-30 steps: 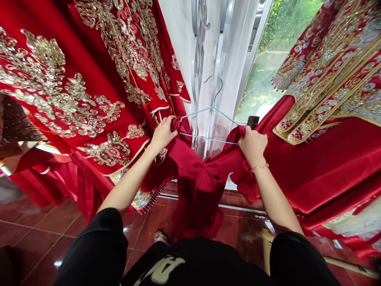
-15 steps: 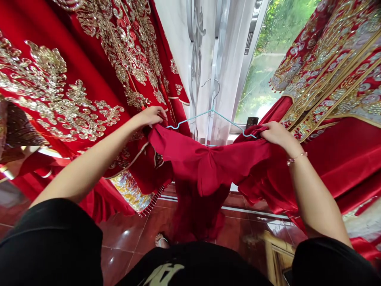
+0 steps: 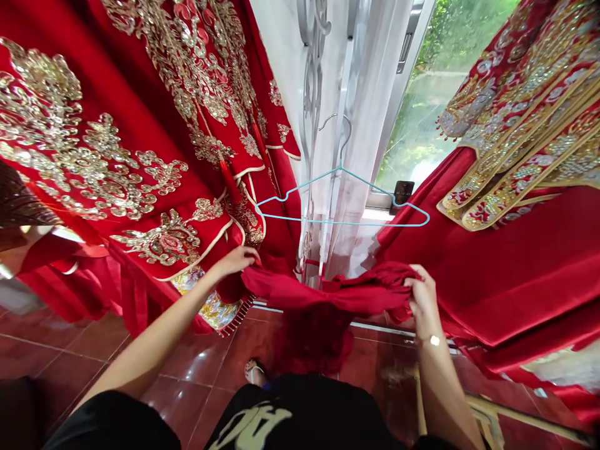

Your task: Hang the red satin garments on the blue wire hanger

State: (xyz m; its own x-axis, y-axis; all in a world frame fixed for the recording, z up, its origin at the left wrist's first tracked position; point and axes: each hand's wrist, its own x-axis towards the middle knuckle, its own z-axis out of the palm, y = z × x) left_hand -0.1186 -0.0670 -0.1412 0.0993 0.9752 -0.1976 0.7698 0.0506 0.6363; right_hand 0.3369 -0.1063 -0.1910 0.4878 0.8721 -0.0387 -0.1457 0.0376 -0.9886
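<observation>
Stretched between my two hands is a dark red dress (image 3: 323, 300), its top edge spread wide and its sheer skirt hanging toward the floor. My left hand (image 3: 239, 259) pinches one end of that edge. At the other end, my right hand (image 3: 423, 289) grips the bunched cloth. A light blue wire hanger (image 3: 341, 167) hangs above the dress, apart from it, with its full bottom bar showing. Its hook reaches up by a white metal rack (image 3: 312, 94).
Red garments with gold sequin embroidery (image 3: 107, 162) hang at the left. More beaded red garments (image 3: 520, 125) hang at the right beside a window (image 3: 445, 94). A small dark device (image 3: 403, 192) stands near the sill. A wooden frame (image 3: 490, 412) stands on the tiled floor (image 3: 197, 375).
Both hands have moved down with the dress, and it has come off the hanger. The hanger stays hanging in place, bare. The bow at the front of the dress has dropped from sight.
</observation>
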